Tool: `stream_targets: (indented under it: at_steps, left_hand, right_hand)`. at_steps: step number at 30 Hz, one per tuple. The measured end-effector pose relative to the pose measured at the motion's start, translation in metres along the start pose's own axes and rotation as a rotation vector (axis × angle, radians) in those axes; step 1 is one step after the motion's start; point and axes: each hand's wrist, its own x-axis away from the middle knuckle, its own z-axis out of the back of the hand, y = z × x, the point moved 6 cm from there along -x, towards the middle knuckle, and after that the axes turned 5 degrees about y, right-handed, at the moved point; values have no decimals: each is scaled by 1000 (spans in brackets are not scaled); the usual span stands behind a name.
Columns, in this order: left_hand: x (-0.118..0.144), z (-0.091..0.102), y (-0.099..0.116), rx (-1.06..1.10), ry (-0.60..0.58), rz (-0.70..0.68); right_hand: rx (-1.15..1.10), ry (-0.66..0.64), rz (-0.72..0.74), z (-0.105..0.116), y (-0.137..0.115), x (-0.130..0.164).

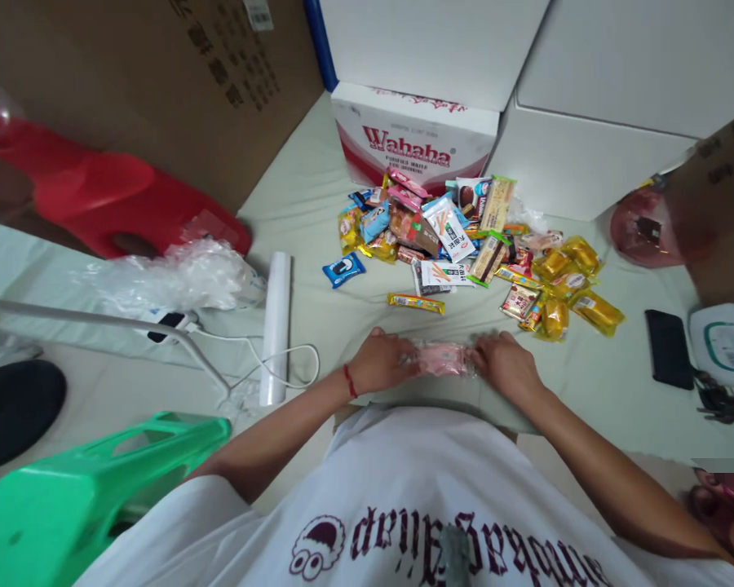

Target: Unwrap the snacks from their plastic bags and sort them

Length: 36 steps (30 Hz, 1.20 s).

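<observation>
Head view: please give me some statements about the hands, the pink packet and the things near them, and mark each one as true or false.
1. Both hands hold the pink packet. True: the left hand and the right hand grip its two ends.
2. The snack pile lies beyond the hands. True.
3. The black phone lies on the left hand's side. False: it lies on the right hand's side.
4. The Wahaha box is green. False: it is white with red print.
5. A red band is on the left wrist. True.
</observation>
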Motion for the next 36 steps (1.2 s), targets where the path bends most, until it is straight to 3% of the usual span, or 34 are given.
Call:
stream_targets:
  at_steps: [3,5,9,12,16,19,23,26,30,33,36]
  left_hand:
    - [5,6,6,-25,-9,27]
    - [10,10,8,17,9,19]
    - [23,16,-2,74,70,-15]
    - [39,26,-28,30,185,106]
    - [62,33,-51,-13,377,354]
    - [62,21,-37,-28,459,436]
    - [47,3,-13,-31,484,482]
    - [45,7,-11,83,456,480]
    - [47,16,-5,387,342,500]
    - [37,14,13,510,359,592]
    - [14,2,42,499,344,533]
  right_hand:
    - [-11,241,80,26,-19,11]
    - [-165,299,190,32,-39,19]
    - [-341,81,431,4,-78,20]
    - [-391,46,410,-15,-80,8]
    - [-440,33,362,-20,-74,-3]
    - [-399,-10,320,-19,-76,-5]
    - [-438,-30,311,-21,-75,-6]
    - [-576,21,371,-24,-69,-2]
    - [-655,120,397,-30,-63,5]
    - [-635,184,375,-35,-67,4]
    - [-679,206,350,-40,-68,0]
